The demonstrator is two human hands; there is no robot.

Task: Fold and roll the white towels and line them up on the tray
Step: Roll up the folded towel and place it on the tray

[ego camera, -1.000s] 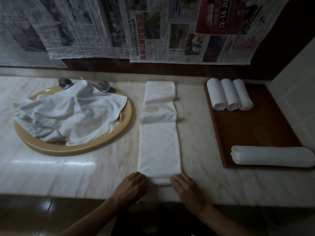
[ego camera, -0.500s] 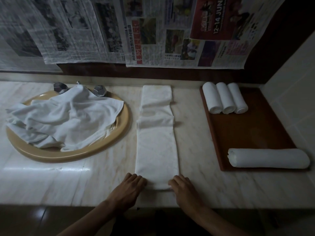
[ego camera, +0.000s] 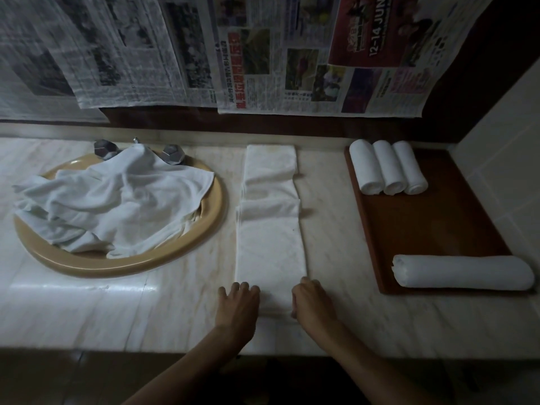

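Note:
A white towel (ego camera: 270,229) folded into a long narrow strip lies on the marble counter, running away from me. My left hand (ego camera: 238,304) and my right hand (ego camera: 311,302) rest at the two corners of its near end, fingers on the cloth edge. A brown wooden tray (ego camera: 432,226) sits to the right. Three small rolled towels (ego camera: 387,168) stand side by side at its far end. One longer rolled towel (ego camera: 461,271) lies crosswise at its near edge.
A heap of loose white towels (ego camera: 114,197) fills a tan sink basin (ego camera: 122,263) on the left, with metal tap handles (ego camera: 172,153) behind. Newspaper sheets (ego camera: 263,54) hang on the back wall. A tiled wall (ego camera: 505,159) closes the right side.
The view has shifted slightly. Both hands stay at the strip's near end, pressed a little closer in on its corners. The towels and tray have not moved.

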